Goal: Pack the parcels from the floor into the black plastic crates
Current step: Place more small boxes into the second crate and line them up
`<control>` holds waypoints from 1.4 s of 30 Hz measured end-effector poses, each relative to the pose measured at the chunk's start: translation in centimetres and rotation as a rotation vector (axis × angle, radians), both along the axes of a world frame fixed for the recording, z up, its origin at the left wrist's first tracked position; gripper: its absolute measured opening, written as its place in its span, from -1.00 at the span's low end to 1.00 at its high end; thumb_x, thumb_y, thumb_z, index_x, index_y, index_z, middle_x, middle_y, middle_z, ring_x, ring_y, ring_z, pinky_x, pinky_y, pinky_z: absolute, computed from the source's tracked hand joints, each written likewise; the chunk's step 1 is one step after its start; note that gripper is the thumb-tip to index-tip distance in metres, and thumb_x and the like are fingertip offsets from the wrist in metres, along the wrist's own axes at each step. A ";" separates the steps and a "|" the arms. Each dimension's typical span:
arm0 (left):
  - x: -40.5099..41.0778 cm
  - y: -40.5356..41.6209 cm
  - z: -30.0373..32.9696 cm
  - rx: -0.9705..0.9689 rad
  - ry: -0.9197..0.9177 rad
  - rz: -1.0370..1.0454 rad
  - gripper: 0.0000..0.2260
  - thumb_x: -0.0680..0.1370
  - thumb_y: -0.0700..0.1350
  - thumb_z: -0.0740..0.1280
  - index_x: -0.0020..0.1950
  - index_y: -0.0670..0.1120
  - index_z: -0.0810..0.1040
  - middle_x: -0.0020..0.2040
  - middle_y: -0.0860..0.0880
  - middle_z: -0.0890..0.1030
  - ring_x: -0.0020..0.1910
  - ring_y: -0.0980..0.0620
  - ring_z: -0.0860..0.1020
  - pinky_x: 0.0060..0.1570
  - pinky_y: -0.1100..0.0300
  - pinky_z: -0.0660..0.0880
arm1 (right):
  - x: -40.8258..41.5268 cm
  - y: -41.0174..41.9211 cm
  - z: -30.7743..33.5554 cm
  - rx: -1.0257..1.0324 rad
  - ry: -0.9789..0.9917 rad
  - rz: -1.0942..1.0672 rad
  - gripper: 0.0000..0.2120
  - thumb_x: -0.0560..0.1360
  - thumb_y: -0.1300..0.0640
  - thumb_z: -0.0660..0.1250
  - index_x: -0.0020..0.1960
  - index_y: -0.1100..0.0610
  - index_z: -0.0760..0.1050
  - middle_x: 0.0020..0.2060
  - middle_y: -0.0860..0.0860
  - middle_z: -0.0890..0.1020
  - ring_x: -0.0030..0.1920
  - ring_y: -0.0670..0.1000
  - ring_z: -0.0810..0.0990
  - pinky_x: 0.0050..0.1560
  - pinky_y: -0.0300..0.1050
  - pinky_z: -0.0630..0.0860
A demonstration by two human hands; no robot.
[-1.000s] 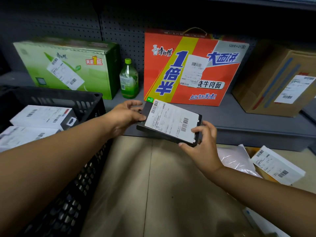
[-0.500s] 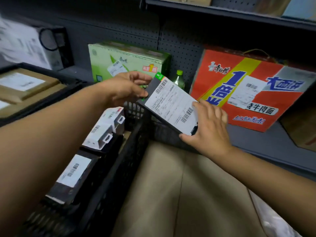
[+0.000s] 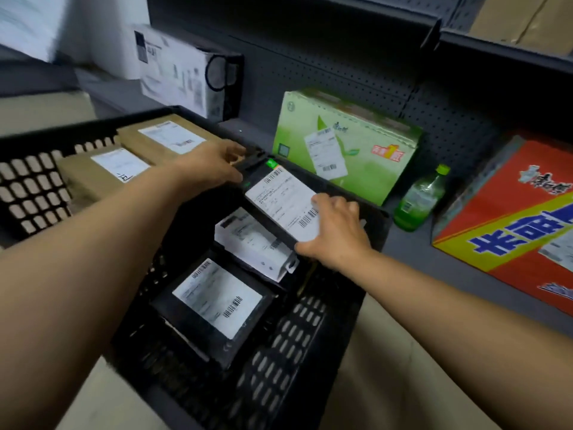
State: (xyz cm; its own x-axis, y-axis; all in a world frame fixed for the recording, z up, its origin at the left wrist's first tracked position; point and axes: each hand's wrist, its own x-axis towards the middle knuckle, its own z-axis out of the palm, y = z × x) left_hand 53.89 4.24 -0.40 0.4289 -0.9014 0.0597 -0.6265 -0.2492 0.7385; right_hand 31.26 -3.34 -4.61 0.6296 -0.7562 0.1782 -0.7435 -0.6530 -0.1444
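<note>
Fingers (image 3: 333, 206) of the right hand (image 3: 336, 234) curl over the near end of a flat black parcel (image 3: 285, 206) with a white shipping label, while the left hand (image 3: 214, 169) grips its far end, thumb underneath and the other fingers bent over the top edge. Between them the parcel sits tilted, just above the far right corner of the nearer black crate (image 3: 279, 352), its far end touching or nearly touching the rim; I cannot tell which. Below it inside that crate lie a white parcel (image 3: 254, 243) and, closer to me, a second black parcel (image 3: 214, 305) with its own barcoded label. A second crate (image 3: 34, 184) stands to the left and holds two brown cardboard parcels (image 3: 136, 159) side by side, each labelled. On the grey shelf (image 3: 412, 246) behind the crates stand a green carton (image 3: 347, 144), a green bottle (image 3: 418, 200) just to its right, a red and yellow carton (image 3: 511, 218) further right, and a white box (image 3: 183, 72) at the far left.
</note>
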 end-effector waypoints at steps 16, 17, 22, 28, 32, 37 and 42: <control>3.5 -1.5 -6.3 0.311 -0.768 -0.346 -0.31 0.36 0.05 0.47 0.45 0.02 0.30 0.51 0.02 0.21 0.53 0.00 -0.07 0.46 0.02 -0.10 | 5.2 -2.1 -3.3 0.276 0.123 0.006 -0.23 0.27 -0.06 0.47 0.41 -0.03 0.25 0.27 0.05 0.36 0.30 0.12 0.20 0.23 -0.15 0.25; 3.0 -1.9 -6.6 0.336 -0.802 -0.393 -0.31 0.35 0.06 0.47 0.42 0.00 0.32 0.50 0.03 0.24 0.53 0.01 -0.09 0.46 -0.01 -0.16 | 5.3 -2.1 -3.3 0.280 0.115 0.009 -0.23 0.26 -0.06 0.47 0.40 -0.03 0.25 0.27 0.05 0.36 0.30 0.12 0.20 0.22 -0.16 0.25; 2.0 -3.1 -7.8 0.453 -0.965 -0.431 -0.17 0.36 0.11 0.46 0.52 -0.02 0.12 0.52 0.01 0.19 0.53 -0.04 -0.12 0.47 -0.13 -0.23 | 5.4 -2.0 -3.5 0.296 0.097 0.021 -0.26 0.27 -0.04 0.46 0.39 -0.02 0.27 0.26 0.04 0.38 0.31 0.10 0.21 0.22 -0.17 0.24; 1.7 -3.2 -8.8 0.420 -1.062 -0.349 -0.44 0.44 0.05 0.36 0.42 0.06 0.30 0.40 0.01 0.41 0.52 -0.07 0.03 0.44 -0.15 -0.24 | 4.9 -2.4 -5.0 0.336 0.099 0.054 -0.23 0.34 -0.02 0.46 0.46 0.04 0.23 0.37 0.02 0.29 0.38 0.08 0.15 0.31 -0.17 0.19; 1.6 -3.3 -9.3 0.397 -1.113 -0.330 -0.42 0.45 0.07 0.37 0.44 0.06 0.28 0.40 0.02 0.40 0.51 -0.08 0.09 0.44 -0.15 -0.21 | 4.7 -2.5 -5.6 0.311 0.108 0.061 -0.24 0.36 -0.05 0.45 0.48 0.02 0.23 0.43 0.07 0.22 0.42 0.10 0.09 0.36 -0.14 0.16; 1.4 -3.4 -9.5 0.414 -1.133 -0.308 -0.38 0.44 0.10 0.38 0.46 0.08 0.25 0.43 0.03 0.37 0.51 -0.07 0.07 0.45 -0.16 -0.21 | 4.8 -2.5 -5.7 0.298 0.152 0.061 -0.26 0.38 -0.08 0.43 0.48 -0.01 0.22 0.44 0.08 0.23 0.44 0.13 0.07 0.36 -0.03 0.24; 0.4 -2.9 -9.2 0.481 -1.131 -0.277 -0.31 0.48 0.09 0.35 0.52 0.05 0.11 0.50 0.01 0.25 0.53 -0.09 -0.02 0.44 -0.20 -0.25 | 4.7 -1.9 -5.4 0.266 0.261 0.054 -0.20 0.39 -0.17 0.40 0.50 -0.05 0.09 0.47 0.09 0.14 0.46 0.15 0.05 0.30 0.08 0.35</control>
